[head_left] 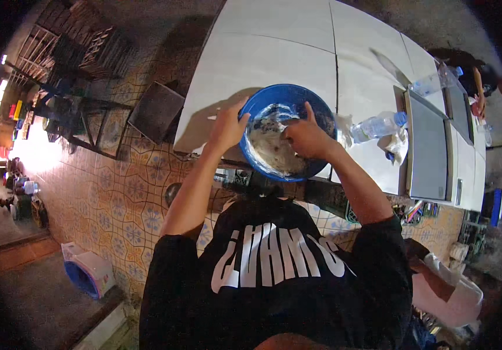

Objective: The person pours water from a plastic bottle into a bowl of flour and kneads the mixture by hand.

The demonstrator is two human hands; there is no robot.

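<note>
One blue basin (264, 97) holds streaky pale mixture (271, 149); my left hand (226, 129) grips its rim, right hand (309, 139) fingers curl inside, grasp unclear. White table (268, 58) extends far; tiled floor (140, 175) left.

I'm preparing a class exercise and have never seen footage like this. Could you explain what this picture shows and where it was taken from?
There is no machine here: a person in a black short-sleeved shirt works bare-handed. A wide fisheye camera worn on the head looks down, so straight edges bend near the rim.

The left hand holds the rim of a round blue plastic bowl at the near edge of a white-topped table. The right hand is inside it, at a pale, wet-looking mixture; whether it grips anything is unclear. To the right lie two clear plastic bottles.
</note>
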